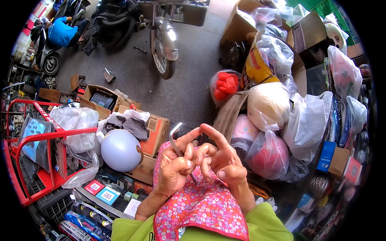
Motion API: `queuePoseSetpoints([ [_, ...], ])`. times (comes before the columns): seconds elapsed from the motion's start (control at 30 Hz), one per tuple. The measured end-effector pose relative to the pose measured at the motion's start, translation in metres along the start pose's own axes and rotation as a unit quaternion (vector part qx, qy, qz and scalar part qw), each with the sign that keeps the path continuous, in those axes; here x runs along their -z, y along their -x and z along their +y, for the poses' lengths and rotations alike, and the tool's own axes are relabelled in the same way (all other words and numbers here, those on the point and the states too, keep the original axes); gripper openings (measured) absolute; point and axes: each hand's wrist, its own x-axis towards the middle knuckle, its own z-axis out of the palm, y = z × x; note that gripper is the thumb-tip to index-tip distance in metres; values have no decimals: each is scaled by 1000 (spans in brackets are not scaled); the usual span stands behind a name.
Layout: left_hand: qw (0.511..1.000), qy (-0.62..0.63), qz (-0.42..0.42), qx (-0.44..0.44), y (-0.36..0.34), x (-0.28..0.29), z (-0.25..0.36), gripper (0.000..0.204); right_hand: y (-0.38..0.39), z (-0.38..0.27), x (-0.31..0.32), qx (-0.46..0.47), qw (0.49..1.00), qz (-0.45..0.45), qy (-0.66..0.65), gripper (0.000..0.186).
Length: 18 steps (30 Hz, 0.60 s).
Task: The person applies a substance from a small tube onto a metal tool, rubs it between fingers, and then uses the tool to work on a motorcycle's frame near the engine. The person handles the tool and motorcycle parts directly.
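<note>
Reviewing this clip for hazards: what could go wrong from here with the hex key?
1. The left hand pinches the hex key only by its shank; it could slip.
2. If dropped, it may vanish among the boxes and bags below.
3. The right hand fingers sit close and could get jabbed.

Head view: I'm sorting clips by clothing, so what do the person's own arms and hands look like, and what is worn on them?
Both hands are bare: no gloves, rings or watch show on the left hand or the right hand. The forearms are bare too. Lime-green sleeves cover the upper arms at the lower edge. Fingernails are short and unpainted.
</note>
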Motion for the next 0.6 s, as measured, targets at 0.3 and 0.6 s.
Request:
queuePoseSetpoints([
  [0.3, 999, 19, -36, 21, -11, 2, 3, 61, -3, 2, 21, 20, 972, -98, -211, 101],
  [0.6, 999, 4, -26, 23, -14, 5, 3, 59, -2, 4, 18, -11, 951, -93, -294, 101],
])
